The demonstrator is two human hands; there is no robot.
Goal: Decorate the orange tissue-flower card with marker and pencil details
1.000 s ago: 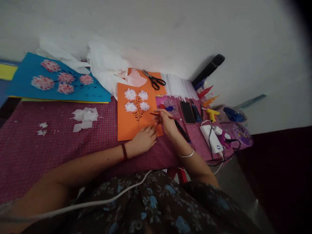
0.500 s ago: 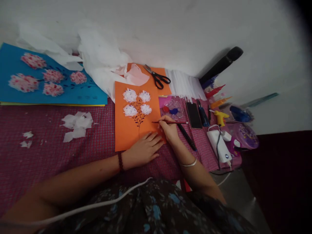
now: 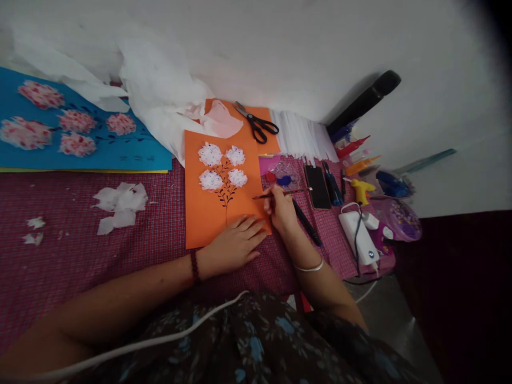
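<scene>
An orange sheet (image 3: 208, 205) lies on the red checked cloth (image 3: 120, 250), with white tissue flowers (image 3: 222, 165) and a dark painted stem on it. My left hand (image 3: 236, 242) rests flat on the sheet's lower right corner, fingers spread. My right hand (image 3: 280, 205) is closed on a thin paintbrush (image 3: 294, 192), held level at the sheet's right edge. The brush tip points left toward the sheet. A small clear palette (image 3: 282, 176) with red and blue paint sits just beyond my right hand.
A blue sheet (image 3: 80, 144) with pink flowers lies far left, white tissue (image 3: 156, 101) piled behind it. Tissue scraps (image 3: 120, 205) lie on the cloth. Scissors (image 3: 256, 125), a phone (image 3: 318, 186), a black pen (image 3: 306, 224), glue tubes, a yellow glue gun (image 3: 362, 189) and a power bank (image 3: 358, 234) crowd the right.
My right hand with the brush shifted slightly right and up, off the sheet's edge toward the palette. My left hand stays pressed on the sheet. The camera drifted a little.
</scene>
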